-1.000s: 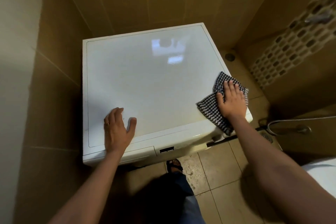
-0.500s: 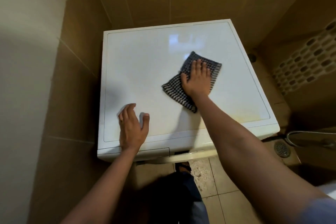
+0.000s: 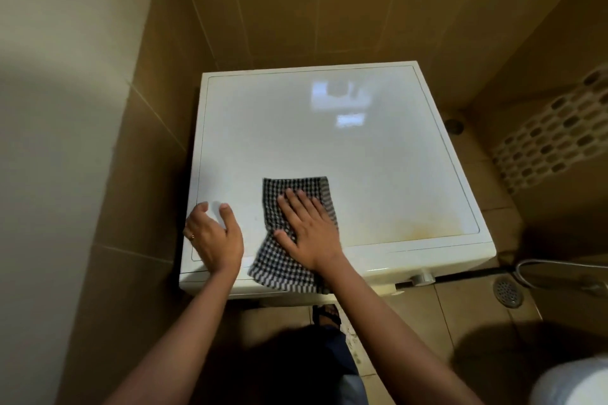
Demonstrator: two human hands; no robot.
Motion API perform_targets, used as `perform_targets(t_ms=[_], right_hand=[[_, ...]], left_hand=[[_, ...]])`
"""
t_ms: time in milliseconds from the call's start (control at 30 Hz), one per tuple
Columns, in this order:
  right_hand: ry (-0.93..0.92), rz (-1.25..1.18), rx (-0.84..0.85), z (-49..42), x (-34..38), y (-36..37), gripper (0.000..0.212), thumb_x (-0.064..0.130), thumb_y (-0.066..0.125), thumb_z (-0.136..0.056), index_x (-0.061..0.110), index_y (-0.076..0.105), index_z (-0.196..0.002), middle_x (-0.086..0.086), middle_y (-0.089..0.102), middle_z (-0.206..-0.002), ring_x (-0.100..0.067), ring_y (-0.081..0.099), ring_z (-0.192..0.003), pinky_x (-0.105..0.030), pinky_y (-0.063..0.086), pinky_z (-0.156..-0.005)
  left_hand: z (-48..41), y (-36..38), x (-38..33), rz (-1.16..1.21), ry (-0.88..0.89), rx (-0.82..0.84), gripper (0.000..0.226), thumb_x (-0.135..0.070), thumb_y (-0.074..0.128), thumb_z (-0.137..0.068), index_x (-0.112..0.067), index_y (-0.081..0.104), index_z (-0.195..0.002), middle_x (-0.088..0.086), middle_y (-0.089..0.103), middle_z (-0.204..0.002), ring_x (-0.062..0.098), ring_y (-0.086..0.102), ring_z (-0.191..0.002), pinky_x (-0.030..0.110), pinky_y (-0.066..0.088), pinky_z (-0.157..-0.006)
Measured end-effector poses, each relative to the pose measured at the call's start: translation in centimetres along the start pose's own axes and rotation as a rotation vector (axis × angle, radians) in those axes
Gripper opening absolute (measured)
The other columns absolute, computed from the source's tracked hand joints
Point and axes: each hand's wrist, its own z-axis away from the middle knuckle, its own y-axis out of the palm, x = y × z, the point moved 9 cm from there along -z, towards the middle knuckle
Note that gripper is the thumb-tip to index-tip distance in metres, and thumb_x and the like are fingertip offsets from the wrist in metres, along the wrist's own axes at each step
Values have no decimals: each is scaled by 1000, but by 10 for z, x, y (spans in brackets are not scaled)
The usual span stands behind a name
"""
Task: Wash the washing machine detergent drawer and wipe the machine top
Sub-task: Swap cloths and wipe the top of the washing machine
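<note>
Right hand flat on cloth — left hand braced on machine top

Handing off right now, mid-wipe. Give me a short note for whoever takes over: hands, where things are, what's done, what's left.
Left hand: holds nothing, rests on the machine top at its front left corner.
Right hand: flat, pressing the checked cloth onto the top beside the left hand; the cloth's near end reaches the front edge.
Done: wiping is under way; how much is covered cannot be told.
Left: a yellowish stain shows near the front right, so wipe there. The detergent drawer cannot be made out in this view; check it.
</note>
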Motion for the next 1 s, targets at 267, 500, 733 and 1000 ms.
perform_targets(t_ms=[267, 500, 733, 1000], right_hand=[[376, 58, -100, 22, -161, -54, 82, 72, 9, -85, 27, 7, -153, 2, 5, -160, -16, 3, -148, -39, 3, -120], [632, 63, -162, -51, -225, -88, 87, 70, 14, -86, 16, 3, -154, -6, -1, -161, -22, -2, -148, -40, -2, -119], [664, 56, -188, -151, -217, -98, 84, 65, 20, -92, 11, 2, -153, -11, -1, -160, -28, -3, -148, -43, -2, -119], [331, 109, -106, -290, -68, -68, 83, 64, 21, -91, 11, 6, -153, -9, 2, -160, -27, -2, -148, -42, -2, -119]], left_hand=[[-86, 32, -11, -175, 183, 141, 54, -22, 49, -97, 3, 34, -142, 26, 37, -144, 45, 33, -130, 51, 27, -109], [-130, 61, -21, -215, 424, 302, 52, -24, 46, -99, 1, 38, -144, 22, 40, -147, 40, 33, -135, 46, 26, -112], [-172, 78, -29, -148, 495, 295, 42, -15, 40, -100, 2, 48, -137, 23, 50, -137, 40, 41, -127, 45, 30, -110], [-176, 74, -31, -66, 550, 164, 41, -19, 34, -101, 4, 57, -126, 21, 61, -123, 37, 54, -112, 38, 40, -100]])
